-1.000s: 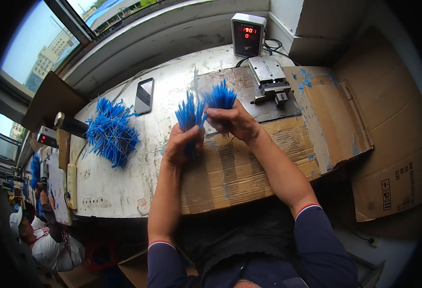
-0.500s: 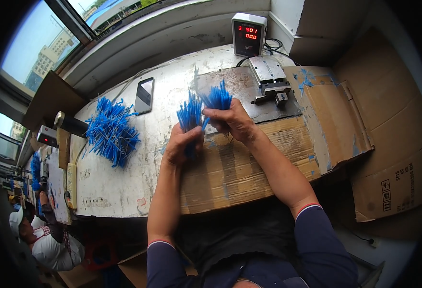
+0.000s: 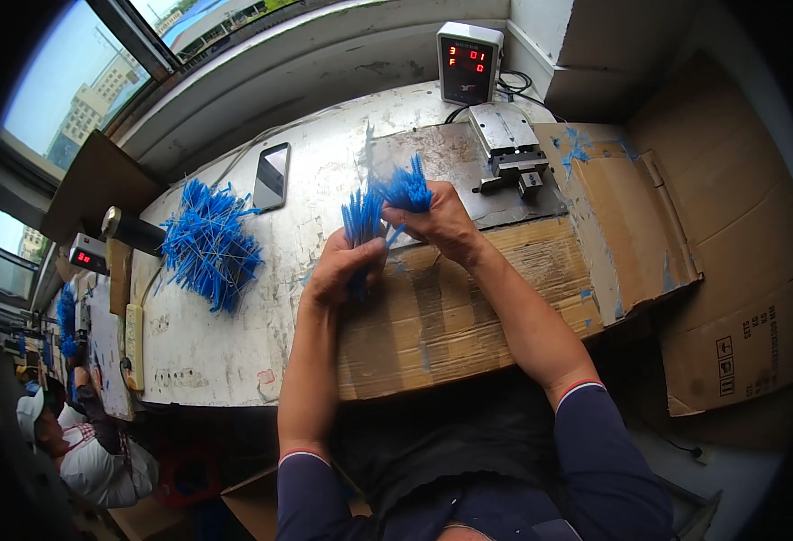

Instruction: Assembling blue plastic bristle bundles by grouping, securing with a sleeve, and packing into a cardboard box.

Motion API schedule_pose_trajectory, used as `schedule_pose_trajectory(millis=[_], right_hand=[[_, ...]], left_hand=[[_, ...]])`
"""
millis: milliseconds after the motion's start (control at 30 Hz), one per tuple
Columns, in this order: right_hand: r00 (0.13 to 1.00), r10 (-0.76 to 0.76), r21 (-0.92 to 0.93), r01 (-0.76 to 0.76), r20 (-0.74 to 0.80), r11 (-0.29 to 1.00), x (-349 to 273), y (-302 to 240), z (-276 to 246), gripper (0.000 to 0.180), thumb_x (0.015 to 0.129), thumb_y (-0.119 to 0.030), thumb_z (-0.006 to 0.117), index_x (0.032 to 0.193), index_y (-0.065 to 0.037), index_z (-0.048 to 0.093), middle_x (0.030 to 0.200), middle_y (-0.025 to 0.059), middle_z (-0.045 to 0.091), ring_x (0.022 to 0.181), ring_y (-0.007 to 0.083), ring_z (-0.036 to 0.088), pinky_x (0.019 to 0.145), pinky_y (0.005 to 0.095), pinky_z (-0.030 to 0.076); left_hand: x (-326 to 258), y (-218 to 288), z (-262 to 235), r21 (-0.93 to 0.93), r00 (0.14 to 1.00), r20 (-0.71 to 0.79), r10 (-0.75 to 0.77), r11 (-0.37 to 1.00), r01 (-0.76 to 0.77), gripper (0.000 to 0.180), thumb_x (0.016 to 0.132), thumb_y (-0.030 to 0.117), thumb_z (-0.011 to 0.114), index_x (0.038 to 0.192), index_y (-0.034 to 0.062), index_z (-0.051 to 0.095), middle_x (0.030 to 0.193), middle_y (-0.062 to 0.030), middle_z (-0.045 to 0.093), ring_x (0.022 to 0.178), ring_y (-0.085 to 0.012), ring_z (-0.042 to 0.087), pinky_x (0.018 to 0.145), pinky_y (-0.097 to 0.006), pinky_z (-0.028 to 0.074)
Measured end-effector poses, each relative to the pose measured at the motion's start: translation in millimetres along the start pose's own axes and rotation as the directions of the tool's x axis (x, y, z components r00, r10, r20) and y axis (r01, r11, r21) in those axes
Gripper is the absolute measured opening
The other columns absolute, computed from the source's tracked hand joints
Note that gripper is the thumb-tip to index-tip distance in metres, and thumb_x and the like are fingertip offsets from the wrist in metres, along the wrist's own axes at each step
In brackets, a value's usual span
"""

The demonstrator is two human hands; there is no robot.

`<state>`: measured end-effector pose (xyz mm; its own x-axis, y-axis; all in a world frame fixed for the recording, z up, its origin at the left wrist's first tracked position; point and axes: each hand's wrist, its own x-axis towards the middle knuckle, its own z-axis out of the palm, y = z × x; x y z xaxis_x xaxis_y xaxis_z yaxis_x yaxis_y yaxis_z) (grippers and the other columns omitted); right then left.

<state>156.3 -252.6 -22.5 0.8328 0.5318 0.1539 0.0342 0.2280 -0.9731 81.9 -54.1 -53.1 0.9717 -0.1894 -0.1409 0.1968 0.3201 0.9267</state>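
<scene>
Left of the phone [image 3: 271, 175]: loose pile of blue ties [image 3: 209, 242] on the tabletop [image 3: 225, 343], unchanged from a second ago, untouched.

Right of the phone, over the cardboard sheet [image 3: 450, 316]: left hand [image 3: 347, 266], fingers closed around a bundle [image 3: 360, 221] of blue ties, tips fanned upward. Same grip as a second ago, only shifted a touch.

Just right of that, touching it: right hand [image 3: 441, 221], fingers pinched on a second, smaller tuft [image 3: 407, 187] of the same ties. Half a second ago held close against the left bundle; now drawn slightly apart and up, so two tufts stand separate. Probably a portion being parted off or evened up against the main bundle; sorting looks under way, far from finished with the big pile left.

Farther right of the phone: grey metal fixture [image 3: 509, 149] on a dark plate, then the box with red digits [image 3: 468, 61] behind it. Both unmoved.
</scene>
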Motion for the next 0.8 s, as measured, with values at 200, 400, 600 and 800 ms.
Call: schedule_pose_trajectory(millis=[200, 400, 600, 800], right_hand=[[0.997, 0.043, -0.052, -0.040, 0.061, 0.998, 0.9, 1.3, -4.8, 0.017, 0.087, -0.018, 0.082, 0.094, -0.005, 0.075, 0.083, -0.0017, 0.069, 0.074, 0.0044, 0.057, 0.066, 0.0227, 0.048], [0.997, 0.061, 0.071, -0.064, 0.045, 0.995, 0.2, -2.2, -4.5, 0.010, 0.087, -0.015, 0.082, 0.085, -0.008, 0.074, 0.069, -0.0062, 0.060, 0.057, 0.0021, 0.047, 0.049, 0.0204, 0.035], [1.000, -0.028, -0.013, 0.028, -0.001, 1.000, 3.5, 1.4, -6.4, 0.010, 0.091, -0.014, 0.078, 0.085, -0.008, 0.073, 0.069, -0.0053, 0.060, 0.058, 0.0026, 0.047, 0.050, 0.0205, 0.036], [0.988, -0.135, -0.111, 0.126, -0.077, 0.986, 3.9, 2.0, -4.1, 0.014, 0.091, -0.013, 0.078, 0.088, -0.002, 0.070, 0.075, -0.0005, 0.065, 0.068, 0.0068, 0.057, 0.062, 0.0251, 0.048]], left_hand=[[-3.2, 2.5, 0.8, 0.011, 0.999, 0.011, -0.039, 0.999, 0.039, 0.027, 0.088, 0.021, 0.079, 0.103, 0.0060, 0.062, 0.071, -0.0014, 0.059, 0.053, -0.0103, 0.052, 0.047, -0.024, 0.041], [-1.5, 1.5, -0.9, -0.018, 0.999, 0.042, -0.011, 1.000, 0.012, 0.039, 0.085, 0.028, 0.082, 0.109, 0.0060, 0.060, 0.073, -0.0025, 0.059, 0.054, -0.0096, 0.051, 0.048, -0.023, 0.041], [1.3, -0.9, 0.6, 0.001, 0.999, 0.000, 0.039, 0.999, -0.039, 0.042, 0.082, 0.029, 0.085, 0.104, 0.0030, 0.061, 0.073, -0.0019, 0.060, 0.055, -0.0092, 0.052, 0.049, -0.023, 0.041], [1.3, -1.4, -3.3, 0.053, 1.000, -0.011, 0.013, 0.999, -0.012, 0.038, 0.083, 0.028, 0.084, 0.100, 0.0019, 0.062, 0.072, -0.0018, 0.060, 0.056, -0.0101, 0.054, 0.050, -0.024, 0.042]])
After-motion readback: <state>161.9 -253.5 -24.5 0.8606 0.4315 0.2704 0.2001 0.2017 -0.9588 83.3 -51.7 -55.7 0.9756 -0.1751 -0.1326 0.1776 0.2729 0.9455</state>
